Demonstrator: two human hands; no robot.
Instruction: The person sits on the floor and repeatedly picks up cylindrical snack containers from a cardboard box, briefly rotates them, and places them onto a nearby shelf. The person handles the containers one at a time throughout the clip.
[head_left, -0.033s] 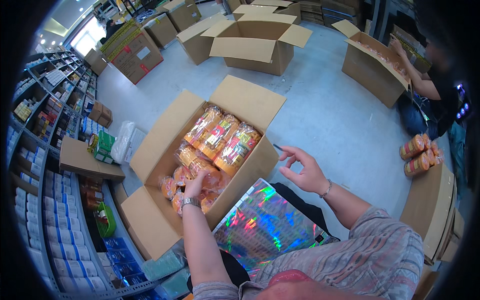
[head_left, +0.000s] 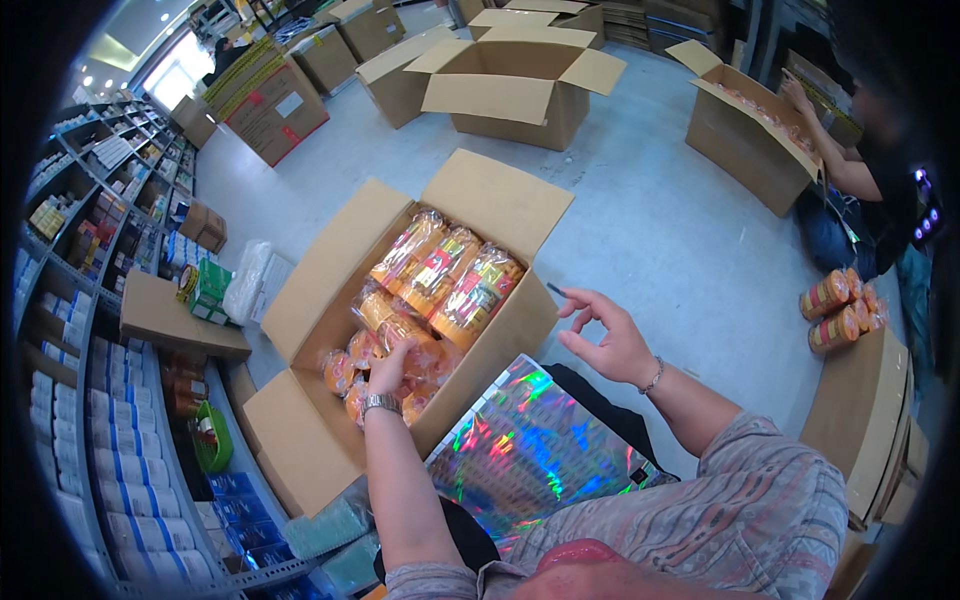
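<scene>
My left hand [head_left: 388, 368], with a metal watch at the wrist, reaches into an open cardboard box [head_left: 490, 365]. Its fingers curl down onto a plastic-wrapped jar [head_left: 420, 352] with an orange lid; the fingertips are partly hidden among the jars. Farther back in the box, several wrapped jars with colourful labels [head_left: 478, 295] lie on their sides. Just outside the box's right wall, my right hand [head_left: 612, 345] is raised, thumb and forefinger curved. A thin dark stick-like thing [head_left: 555, 289] juts from its fingertips; its kind is too small to make out.
A shiny holographic sheet [head_left: 540, 450] lies before me. Shelves of packaged goods [head_left: 140, 460] line the left. Open cartons [head_left: 515, 105] stand behind. At the right, a person [head_left: 850, 170] reaches into another carton [head_left: 745, 150], near wrapped jars [head_left: 835, 310] on a box.
</scene>
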